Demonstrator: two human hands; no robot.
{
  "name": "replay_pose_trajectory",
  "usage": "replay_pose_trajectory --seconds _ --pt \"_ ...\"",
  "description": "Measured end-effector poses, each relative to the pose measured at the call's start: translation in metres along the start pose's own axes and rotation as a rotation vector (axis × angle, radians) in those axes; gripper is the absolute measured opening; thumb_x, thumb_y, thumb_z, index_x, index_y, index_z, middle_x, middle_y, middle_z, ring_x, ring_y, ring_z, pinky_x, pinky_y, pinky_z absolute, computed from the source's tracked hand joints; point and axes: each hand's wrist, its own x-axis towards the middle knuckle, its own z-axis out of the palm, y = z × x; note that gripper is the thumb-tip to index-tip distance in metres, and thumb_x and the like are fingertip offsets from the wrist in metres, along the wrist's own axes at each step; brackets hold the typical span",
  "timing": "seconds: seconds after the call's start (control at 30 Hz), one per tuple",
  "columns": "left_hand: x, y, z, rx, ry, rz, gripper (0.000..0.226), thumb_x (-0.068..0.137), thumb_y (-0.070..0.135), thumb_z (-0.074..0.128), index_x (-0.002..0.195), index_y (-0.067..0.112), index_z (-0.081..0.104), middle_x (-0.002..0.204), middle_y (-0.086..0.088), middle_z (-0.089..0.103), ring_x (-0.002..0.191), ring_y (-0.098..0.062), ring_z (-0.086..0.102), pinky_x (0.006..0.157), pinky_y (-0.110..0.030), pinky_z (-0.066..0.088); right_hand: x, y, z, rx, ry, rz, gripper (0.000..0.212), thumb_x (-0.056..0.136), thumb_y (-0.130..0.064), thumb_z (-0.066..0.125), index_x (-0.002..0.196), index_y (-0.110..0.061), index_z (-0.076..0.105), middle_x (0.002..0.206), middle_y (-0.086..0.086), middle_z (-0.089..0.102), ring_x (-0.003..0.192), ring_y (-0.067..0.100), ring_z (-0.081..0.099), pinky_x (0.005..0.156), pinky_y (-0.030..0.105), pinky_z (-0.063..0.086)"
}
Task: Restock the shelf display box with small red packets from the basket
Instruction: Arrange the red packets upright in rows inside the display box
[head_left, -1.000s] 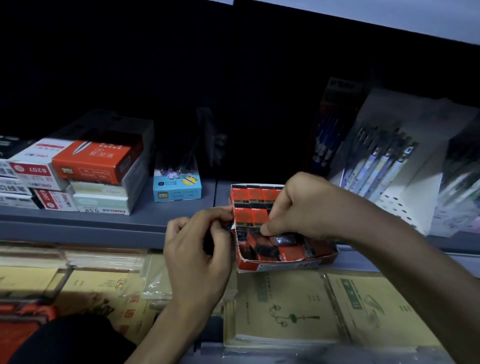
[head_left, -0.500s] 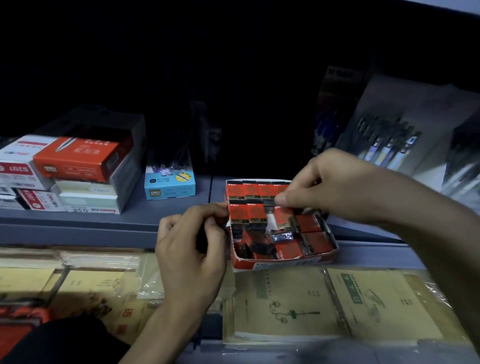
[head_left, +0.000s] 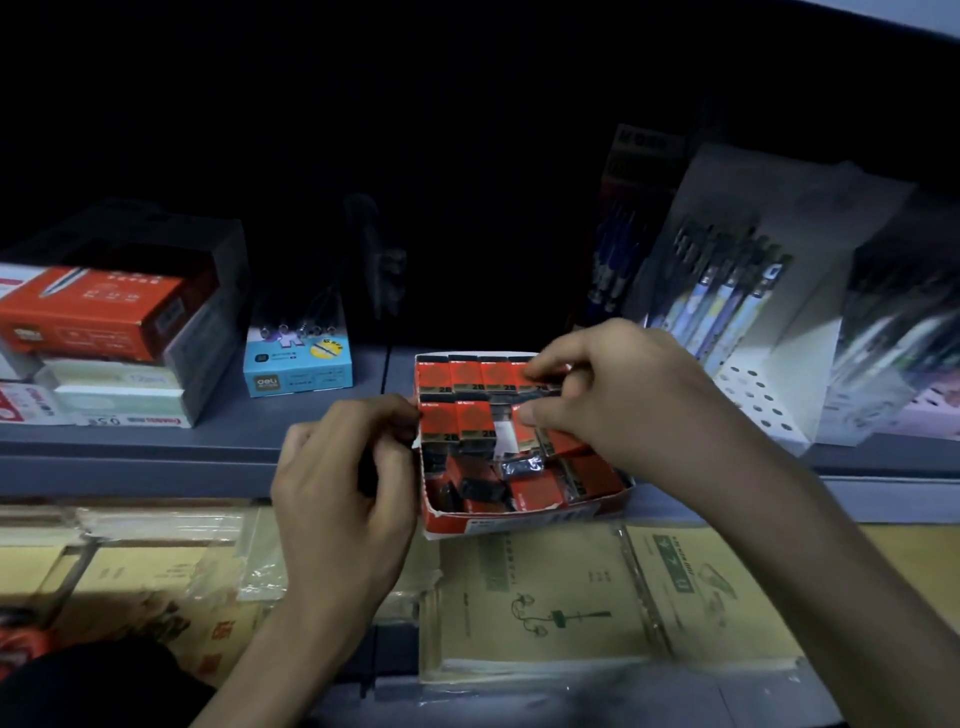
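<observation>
Orange-red and grey stationery boxes (head_left: 93, 312) are stacked well left of the left hand (head_left: 337, 499), with a blue carton (head_left: 298, 364) just beyond it. That hand is curled round a dark object (head_left: 370, 467) that cannot be made out, fingertips touching the left wall of the red display box (head_left: 519, 517).

Inside the box, upright red packets (head_left: 467, 374) are ranged along the far wall, long axes standing, printed faces toward the viewer. A second row is begun nearer, broken by a bare white gap (head_left: 503, 431). At the front, loose packets (head_left: 535, 491) lie tumbled on their sides, pointing every way.

And the right hand (head_left: 628, 400): thumb and fingers are closed on a red packet (head_left: 525, 436), held upright directly under the thumb. The gap lies just left of that thumb, so the right hand is judged the nearer one to fill it, each packet stood on end, face forward. A white pen rack (head_left: 727, 306) is seen beyond the right hand. No basket can be identified.
</observation>
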Motion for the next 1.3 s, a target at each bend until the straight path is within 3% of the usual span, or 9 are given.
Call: replay_pose_trajectory --seconds 0.2,0.3,0.4,0.53,0.6,0.73,0.93,1.17,1.3 --pt "0.002 0.000 -0.001 -0.020 -0.014 -0.006 0.025 0.092 0.011 0.046 0.096 0.020 0.069 0.087 0.019 0.066 0.081 -0.003 0.054 0.067 -0.032 0.041 0.007 -0.010 -0.006 -0.015 -0.058 0.071 0.018 0.075 -0.036 0.090 0.087 -0.032 0.076 0.083 -0.012 0.070 0.081 0.011 0.069 0.075 0.032 0.058" --pt "0.002 -0.001 -0.002 -0.030 -0.006 0.003 0.025 0.092 0.011 0.045 0.096 0.020 0.068 0.087 0.019 0.067 0.081 -0.002 0.055 0.067 -0.035 0.043 0.012 -0.011 -0.009 0.015 -0.080 0.109 0.018 0.074 -0.029 0.091 0.081 -0.029 0.075 0.088 -0.007 0.073 0.080 0.013 0.070 0.072 0.032 0.057" --pt "0.003 -0.001 -0.002 -0.030 -0.003 -0.002 0.025 0.092 0.013 0.045 0.095 0.021 0.068 0.084 0.022 0.064 0.080 -0.003 0.054 0.066 -0.033 0.041 0.012 -0.011 -0.015 0.219 -0.087 0.073 0.015 0.076 -0.020 0.091 0.080 -0.025 0.077 0.070 -0.006 0.076 0.070 0.008 0.071 0.068 0.030 0.056" --pt "0.004 0.001 -0.001 -0.031 0.007 0.007 0.025 0.092 0.012 0.045 0.095 0.021 0.068 0.085 0.027 0.061 0.083 -0.001 0.054 0.067 -0.029 0.039 0.016 -0.010 -0.011 0.348 -0.110 0.021 0.014 0.078 -0.015 0.089 0.081 -0.023 0.078 0.070 -0.004 0.077 0.072 0.011 0.074 0.078 0.037 0.061" --pt "0.004 0.001 -0.001 -0.038 0.014 0.016 0.025 0.092 0.012 0.045 0.095 0.021 0.068 0.085 0.026 0.061 0.083 -0.001 0.054 0.066 -0.032 0.039 0.016 -0.006 -0.004 0.339 -0.109 0.019 0.013 0.078 -0.016 0.089 0.080 -0.022 0.078 0.069 -0.005 0.077 0.076 0.010 0.075 0.082 0.037 0.061" --pt "0.004 0.001 0.000 -0.028 0.012 0.019 0.024 0.092 0.014 0.044 0.094 0.021 0.067 0.082 0.026 0.059 0.085 -0.002 0.053 0.065 -0.033 0.039 0.014 -0.004 0.003 0.266 -0.076 -0.060 0.014 0.078 -0.016 0.089 0.077 -0.022 0.076 0.069 -0.005 0.076 0.070 0.006 0.073 0.077 0.035 0.061" --pt "0.004 0.001 0.000 -0.026 0.014 0.019 0.024 0.092 0.014 0.044 0.094 0.021 0.067 0.084 0.025 0.060 0.084 -0.002 0.053 0.065 -0.030 0.038 0.015 -0.005 0.003 0.125 -0.049 -0.129 0.012 0.076 -0.022 0.090 0.074 -0.026 0.079 0.068 -0.011 0.073 0.066 -0.002 0.067 0.064 0.016 0.052" --pt "0.003 0.001 0.001 -0.005 0.007 0.016 0.024 0.094 0.016 0.043 0.095 0.022 0.067 0.084 0.028 0.058 0.086 -0.001 0.053 0.066 -0.025 0.037 0.017 -0.010 0.007 0.000 -0.012 -0.187 0.009 0.076 -0.028 0.090 0.079 -0.027 0.082 0.067 -0.016 0.071 0.070 -0.002 0.067 0.078 0.030 0.059" --pt "0.003 0.001 0.002 0.012 0.003 0.016 0.025 0.093 0.016 0.044 0.096 0.021 0.068 0.085 0.031 0.056 0.086 0.000 0.052 0.069 -0.022 0.035 0.016 -0.013 0.004 -0.070 -0.051 -0.225 0.009 0.078 -0.029 0.089 0.084 -0.027 0.082 0.080 -0.018 0.073 0.081 -0.001 0.065 0.083 0.031 0.057"
